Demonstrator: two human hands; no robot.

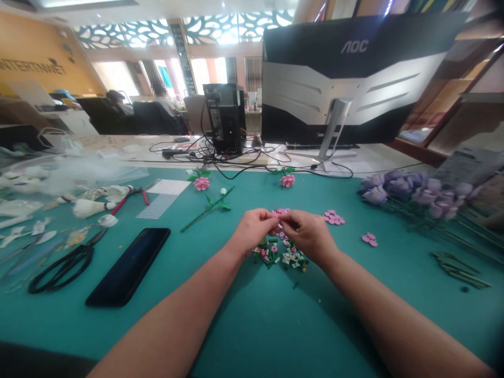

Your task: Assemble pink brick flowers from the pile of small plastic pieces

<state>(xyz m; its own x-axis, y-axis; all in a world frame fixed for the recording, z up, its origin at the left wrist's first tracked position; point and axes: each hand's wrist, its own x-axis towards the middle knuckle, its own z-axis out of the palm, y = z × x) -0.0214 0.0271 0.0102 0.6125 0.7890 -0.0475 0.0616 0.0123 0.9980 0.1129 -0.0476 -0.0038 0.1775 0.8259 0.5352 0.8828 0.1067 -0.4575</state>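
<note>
Above a pile of small building-brick pieces (293,257), in white, green and pink, my two hands meet fingertip to fingertip. My left hand (255,227) is closed in a pinch, and my right hand (311,234) pinches from the other side. Whatever sits between the fingertips is too small and covered to make out. More pink pieces show just behind the fingers. To the right lie a cluster of pink petal pieces (334,217) and a smaller pink group (369,239). A green brick stem (208,210) with leaves lies to the left.
Two pink brick flowers (201,183) lie toward the back of the green mat (252,336). At left are a black phone (129,268), scissors (65,268), red-handled pliers (128,201) and shuttlecocks (92,208). Purple flowers (409,191) lie right; a monitor (354,79) stands behind.
</note>
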